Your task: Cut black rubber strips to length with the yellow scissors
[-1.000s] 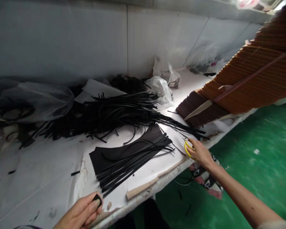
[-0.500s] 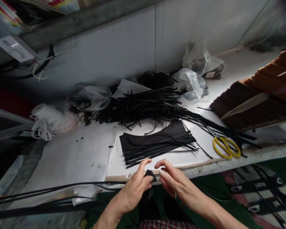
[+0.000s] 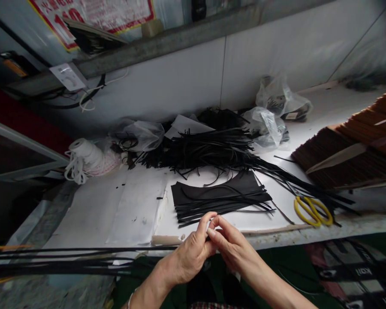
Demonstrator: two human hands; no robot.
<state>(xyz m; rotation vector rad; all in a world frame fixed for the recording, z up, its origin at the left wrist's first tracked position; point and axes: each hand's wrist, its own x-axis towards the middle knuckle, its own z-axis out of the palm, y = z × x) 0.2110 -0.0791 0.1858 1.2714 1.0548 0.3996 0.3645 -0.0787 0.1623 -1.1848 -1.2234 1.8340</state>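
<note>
A workshop given over to cutting and handwork: black strips (image 3: 212,148) lie heaped along a worn, paper-covered table (image 3: 99,206), with yellow-handled scissors (image 3: 312,211) near the front edge. A spool of white cord (image 3: 86,152), knotted plastic bags (image 3: 268,126) and a banded stack of brown sheets (image 3: 328,154) crowd the surface against plain panelled walls (image 3: 180,73). Above, a red-lettered notice (image 3: 116,13) hangs behind a rough ledge (image 3: 193,40) with loose cables (image 3: 91,92) beneath it.
</note>
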